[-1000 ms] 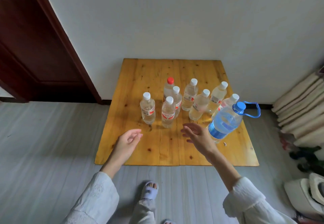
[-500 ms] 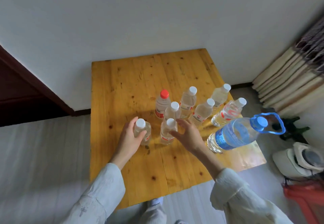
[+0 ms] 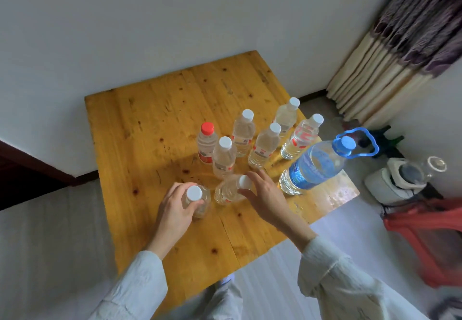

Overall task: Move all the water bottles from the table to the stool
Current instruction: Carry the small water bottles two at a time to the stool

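I see nine clear water bottles standing together on the wooden counter (image 3: pixel 155 119). Seven have white caps, one has a red cap (image 3: pixel 207 128), and a much larger one at the right edge has a blue cap, blue label and blue carry loop (image 3: pixel 315 167). Most of the small ones carry red-and-white labels. All are upright on the counter.

My left hand (image 3: pixel 175 209) is wrapped round the nearest white-capped bottle (image 3: pixel 194 196), fingers and thumb curled about its shoulder just below the cap; that grip is closed on it, and the bottle's base is on the wood as far as I can tell. My right hand (image 3: pixel 265 197) has its fingertips against the cap and neck of the next bottle (image 3: pixel 228 191), just beside the first. The fingers curve round it loosely, so I cannot tell whether that grip has closed.

A red stool (image 3: pixel 425 239) stands on the floor to the right, well apart from the bottles.
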